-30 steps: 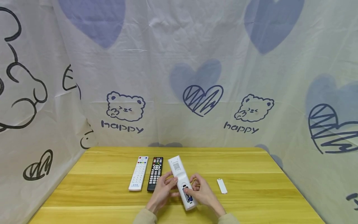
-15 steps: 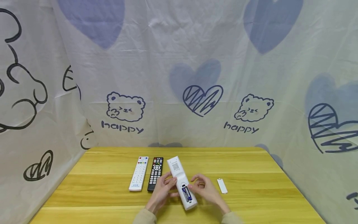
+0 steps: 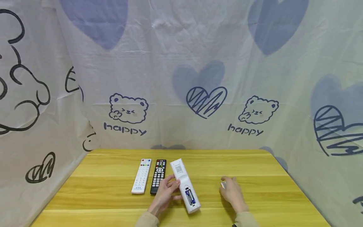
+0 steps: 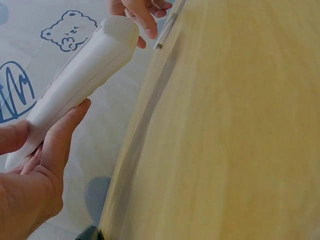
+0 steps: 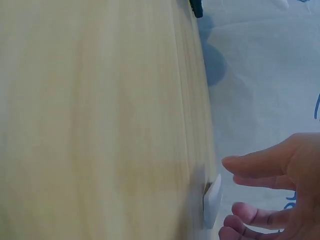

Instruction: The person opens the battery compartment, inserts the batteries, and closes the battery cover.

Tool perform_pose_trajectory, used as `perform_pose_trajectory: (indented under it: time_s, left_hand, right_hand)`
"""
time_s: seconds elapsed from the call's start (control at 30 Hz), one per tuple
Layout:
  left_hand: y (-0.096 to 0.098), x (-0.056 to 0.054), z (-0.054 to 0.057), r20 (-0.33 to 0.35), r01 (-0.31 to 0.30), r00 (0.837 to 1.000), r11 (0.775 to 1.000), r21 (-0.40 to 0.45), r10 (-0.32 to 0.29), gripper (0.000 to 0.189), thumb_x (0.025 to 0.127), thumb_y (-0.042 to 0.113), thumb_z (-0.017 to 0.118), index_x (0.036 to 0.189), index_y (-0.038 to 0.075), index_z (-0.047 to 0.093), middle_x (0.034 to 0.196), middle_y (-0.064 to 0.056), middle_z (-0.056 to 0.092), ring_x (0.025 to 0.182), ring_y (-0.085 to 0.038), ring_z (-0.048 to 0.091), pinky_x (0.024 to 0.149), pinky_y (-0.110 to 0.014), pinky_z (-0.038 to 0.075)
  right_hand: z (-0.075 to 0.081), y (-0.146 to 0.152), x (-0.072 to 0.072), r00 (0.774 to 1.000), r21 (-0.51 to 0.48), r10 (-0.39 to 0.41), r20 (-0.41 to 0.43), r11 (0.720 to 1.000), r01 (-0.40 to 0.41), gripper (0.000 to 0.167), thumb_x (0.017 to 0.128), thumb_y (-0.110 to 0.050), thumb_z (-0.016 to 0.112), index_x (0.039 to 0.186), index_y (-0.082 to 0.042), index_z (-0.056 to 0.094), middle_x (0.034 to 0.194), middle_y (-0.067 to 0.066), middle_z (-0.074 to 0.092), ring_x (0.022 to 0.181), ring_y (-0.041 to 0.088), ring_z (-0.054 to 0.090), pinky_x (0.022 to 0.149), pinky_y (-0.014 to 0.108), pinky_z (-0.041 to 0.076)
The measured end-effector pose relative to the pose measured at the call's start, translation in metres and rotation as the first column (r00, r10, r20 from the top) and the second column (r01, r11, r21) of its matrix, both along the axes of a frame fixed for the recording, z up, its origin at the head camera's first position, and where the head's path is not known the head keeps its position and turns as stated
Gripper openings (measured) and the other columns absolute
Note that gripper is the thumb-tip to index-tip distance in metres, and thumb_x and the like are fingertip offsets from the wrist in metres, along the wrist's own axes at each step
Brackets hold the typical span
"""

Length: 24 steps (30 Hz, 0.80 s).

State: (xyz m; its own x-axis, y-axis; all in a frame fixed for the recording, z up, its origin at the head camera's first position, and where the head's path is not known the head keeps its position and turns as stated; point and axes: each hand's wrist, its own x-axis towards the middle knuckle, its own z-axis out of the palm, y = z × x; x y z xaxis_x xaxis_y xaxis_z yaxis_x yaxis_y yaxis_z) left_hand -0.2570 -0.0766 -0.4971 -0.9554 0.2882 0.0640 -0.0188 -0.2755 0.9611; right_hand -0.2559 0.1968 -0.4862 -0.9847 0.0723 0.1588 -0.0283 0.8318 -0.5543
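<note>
My left hand (image 3: 164, 193) grips a white remote control (image 3: 184, 181), back side up, between thumb and fingers. Its battery compartment is uncovered and two blue batteries (image 3: 189, 196) lie inside. In the left wrist view the remote (image 4: 80, 75) slants up above the tabletop, seen edge-on. My right hand (image 3: 233, 194) is over to the right, above a small white battery cover (image 3: 223, 184) that it mostly hides. The right wrist view has that cover (image 5: 212, 202) on the table, close to the fingertips, with thumb and fingers spread apart.
Left of my left hand lie a black remote (image 3: 158, 175) and a white remote (image 3: 141, 176), both buttons up. They rest on a wooden table (image 3: 107, 179). A printed cloth (image 3: 167, 132) hangs behind the table and along its sides.
My right hand has left the batteries in the remote and moved right to the battery cover. The left hand keeps holding the remote in nearly the same place.
</note>
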Motion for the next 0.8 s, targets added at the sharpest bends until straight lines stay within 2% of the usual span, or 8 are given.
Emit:
perform_pose_trajectory:
  time_s: [0.13,0.33,0.43,0.53,0.63,0.8]
  left_hand:
    - [0.0003,-0.0003,0.0001,0.006,-0.004,1.0,1.0,-0.006,0.004,0.053,0.104,0.01,0.051,0.148,-0.013,0.031,0.124,-0.029,0.066,0.093,-0.018,0.072,0.079,-0.037,0.066]
    - [0.0003,0.0001,0.0,0.018,-0.009,1.0,1.0,-0.01,0.009,0.053,0.104,0.011,0.051,0.148,-0.012,0.032,0.122,-0.026,0.067,0.092,-0.017,0.072,0.079,-0.037,0.066]
    - [0.0005,0.0004,-0.0002,0.019,-0.006,1.0,1.0,-0.01,0.006,0.052,0.104,0.011,0.051,0.148,-0.012,0.032,0.122,-0.026,0.068,0.092,-0.017,0.072,0.079,-0.037,0.066]
    - [0.0003,0.0005,0.0001,0.018,-0.002,1.0,1.0,-0.008,0.002,0.053,0.104,0.011,0.051,0.148,-0.012,0.032,0.123,-0.028,0.067,0.093,-0.018,0.072,0.08,-0.037,0.066]
    - [0.0002,0.0005,0.0003,0.017,0.001,1.0,1.0,-0.009,-0.001,0.053,0.105,0.011,0.05,0.148,-0.012,0.032,0.125,-0.03,0.065,0.094,-0.019,0.072,0.081,-0.038,0.066]
    - [0.0001,0.0002,0.0003,0.017,0.002,1.0,1.0,-0.011,-0.001,0.052,0.105,0.01,0.05,0.148,-0.012,0.032,0.125,-0.03,0.065,0.093,-0.019,0.072,0.08,-0.037,0.066]
  right_hand:
    - [0.0008,0.0037,-0.0013,0.999,0.003,-0.013,0.046,1.0,0.013,0.051,0.086,-0.005,0.068,0.134,0.006,0.057,0.118,0.035,0.051,0.082,0.035,0.056,0.059,0.033,0.05]
    - [-0.0003,0.006,-0.0033,0.994,0.013,0.007,0.109,1.0,-0.009,0.052,0.086,-0.004,0.068,0.135,0.007,0.055,0.137,0.045,0.042,0.102,0.048,0.056,0.076,0.052,0.055]
    - [-0.0009,0.0065,-0.004,0.994,0.027,0.02,0.109,0.999,-0.023,0.049,0.086,-0.003,0.069,0.133,0.007,0.057,0.134,0.043,0.048,0.104,0.046,0.057,0.081,0.056,0.054]
    - [-0.0009,0.0068,-0.0044,0.994,0.04,0.032,0.101,0.999,-0.036,0.047,0.086,-0.004,0.071,0.13,0.007,0.058,0.123,0.036,0.057,0.096,0.037,0.057,0.077,0.05,0.054]
    - [-0.0007,0.0067,-0.0045,0.995,0.051,0.035,0.091,0.998,-0.04,0.047,0.085,-0.005,0.072,0.129,0.007,0.059,0.116,0.031,0.061,0.092,0.034,0.058,0.075,0.048,0.054]
    - [-0.0015,0.0066,-0.0043,0.995,0.045,0.024,0.093,0.999,-0.028,0.047,0.085,-0.005,0.072,0.129,0.007,0.059,0.118,0.032,0.06,0.094,0.035,0.059,0.076,0.048,0.055]
